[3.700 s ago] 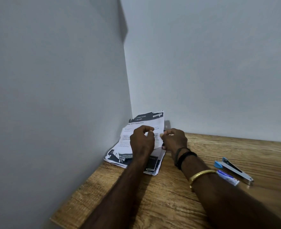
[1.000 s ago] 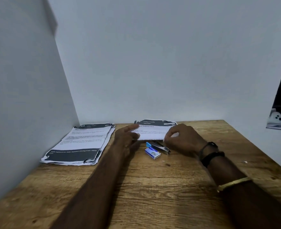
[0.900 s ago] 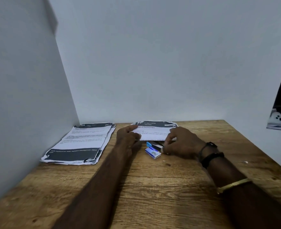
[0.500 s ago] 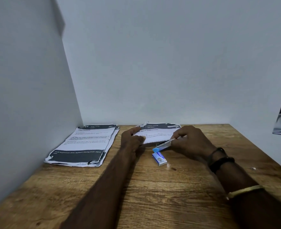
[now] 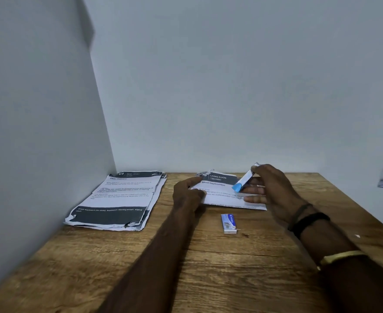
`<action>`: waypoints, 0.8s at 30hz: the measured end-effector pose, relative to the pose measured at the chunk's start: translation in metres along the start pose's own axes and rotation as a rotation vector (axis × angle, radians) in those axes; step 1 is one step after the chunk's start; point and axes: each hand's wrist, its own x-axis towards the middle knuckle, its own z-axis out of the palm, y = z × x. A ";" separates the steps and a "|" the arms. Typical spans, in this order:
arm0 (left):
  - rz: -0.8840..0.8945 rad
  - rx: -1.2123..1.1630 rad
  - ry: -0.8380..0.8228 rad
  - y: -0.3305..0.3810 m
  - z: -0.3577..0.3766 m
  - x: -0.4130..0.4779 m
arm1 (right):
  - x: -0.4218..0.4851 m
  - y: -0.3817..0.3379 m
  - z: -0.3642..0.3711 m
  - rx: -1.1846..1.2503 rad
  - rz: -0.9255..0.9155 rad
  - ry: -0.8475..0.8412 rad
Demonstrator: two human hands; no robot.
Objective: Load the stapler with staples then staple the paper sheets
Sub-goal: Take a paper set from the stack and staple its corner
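The right hand (image 5: pixel 274 190) holds the small stapler (image 5: pixel 244 180) lifted off the table, thumb and fingers closed around its upper end, blue tip slanting down toward the folded sheets (image 5: pixel 225 192) just beneath. The left hand (image 5: pixel 189 193) presses flat on those sheets' left edge, gripping nothing. The staple box (image 5: pixel 229 223) lies nearer the person, below the grip and apart from the sheets. Whether staples are loaded cannot be told; I'd check that, then square the sheet edges before clamping a corner. The wooden table (image 5: pixel 141 267) offers open room near the person; the bigger paper stack (image 5: pixel 120 197) sits well left against the wall.
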 end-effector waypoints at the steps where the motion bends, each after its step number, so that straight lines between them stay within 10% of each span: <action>1: -0.011 -0.019 0.001 0.000 0.001 -0.001 | 0.002 0.000 0.003 0.077 0.046 -0.002; 10: 0.024 0.001 0.063 -0.007 0.002 0.004 | 0.023 0.011 0.037 0.364 0.224 -0.041; 24: 0.179 0.254 0.083 -0.008 0.008 0.002 | 0.035 0.016 0.063 -0.140 -0.424 0.024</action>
